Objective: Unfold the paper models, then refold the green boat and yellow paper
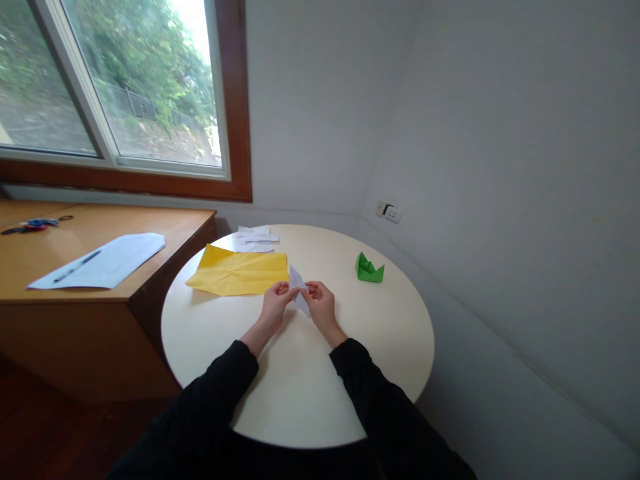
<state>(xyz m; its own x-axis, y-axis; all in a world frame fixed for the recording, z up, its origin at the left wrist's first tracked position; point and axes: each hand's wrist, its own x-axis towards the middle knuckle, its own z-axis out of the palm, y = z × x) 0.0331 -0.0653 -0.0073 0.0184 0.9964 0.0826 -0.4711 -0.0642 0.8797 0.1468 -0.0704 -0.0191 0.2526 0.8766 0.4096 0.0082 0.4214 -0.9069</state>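
Note:
Between my two hands is a small piece of folded white paper [296, 279], pointed at its top and bottom, held over the middle of the round table [300, 400]. My left hand [275, 303] pinches its left side, thumb in front and fingers curled. My right hand [321, 305] grips the right side in the same way, the two thumbs almost meeting. A creased yellow paper sheet [240, 272] lies just beyond my left hand. To the right stands a folded green paper boat [369, 269], apart from my hands.
White paper strips [257, 238] lie at the table's far edge. On the wooden desk [175, 230] at left are white sheets [115, 260], a pen [77, 265] and scissors [37, 225]. A wall socket [393, 214] is beyond the table, near the corner.

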